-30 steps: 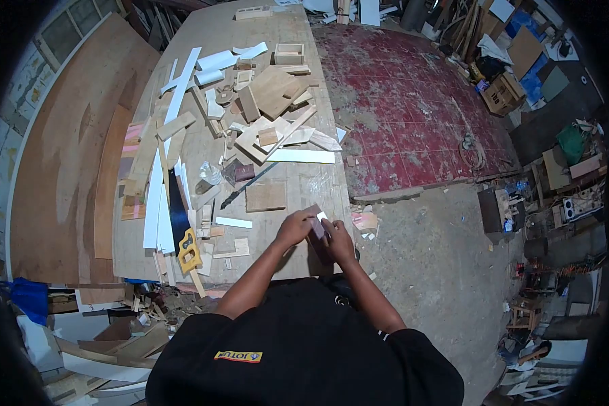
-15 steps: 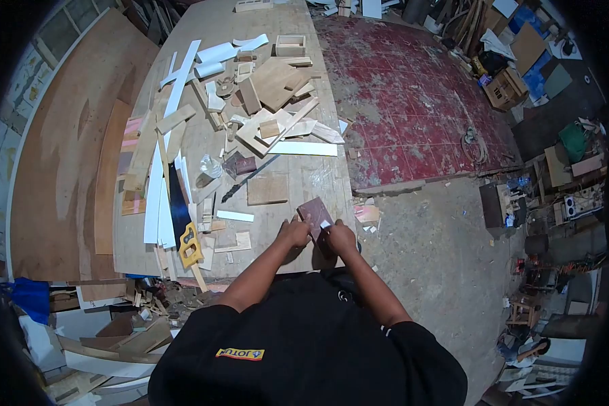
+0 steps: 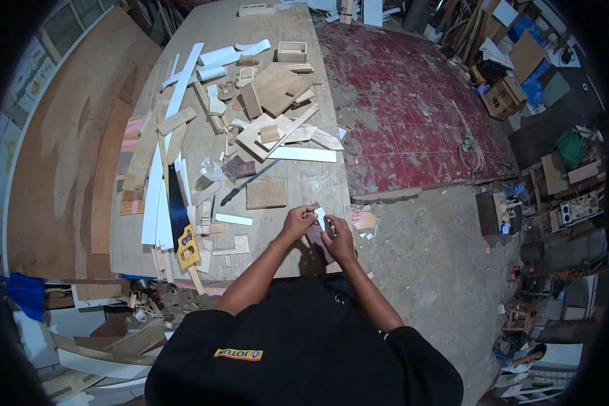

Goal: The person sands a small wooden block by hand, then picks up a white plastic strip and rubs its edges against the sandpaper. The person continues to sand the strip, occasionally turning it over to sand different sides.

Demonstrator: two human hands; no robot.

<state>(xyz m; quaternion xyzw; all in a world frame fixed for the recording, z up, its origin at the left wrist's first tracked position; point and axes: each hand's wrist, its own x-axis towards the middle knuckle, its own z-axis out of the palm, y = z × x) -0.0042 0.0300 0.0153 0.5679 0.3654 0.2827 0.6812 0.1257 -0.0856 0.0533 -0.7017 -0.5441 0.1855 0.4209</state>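
My left hand [image 3: 298, 222] and my right hand [image 3: 337, 238] meet over the near right edge of the long plywood workbench [image 3: 298, 179]. Between them is a dark reddish-brown sheet [image 3: 316, 233] that looks like sandpaper, and both hands grip it. A small white piece [image 3: 321, 216] sits pinched at my fingertips above the sheet. Much of the sheet is hidden by my fingers. A square wooden tile [image 3: 266, 193] lies just beyond my left hand.
A yellow-handled handsaw [image 3: 183, 227] lies to the left among white strips and offcuts. Wood scraps and a small wooden box [image 3: 291, 51] crowd the far bench. A red painted board [image 3: 413, 115] lies to the right, with a cluttered concrete floor beyond.
The reddish sheet, held raised and open half a second ago, is now lower and mostly covered by my fingers. The white piece has moved up to my fingertips.
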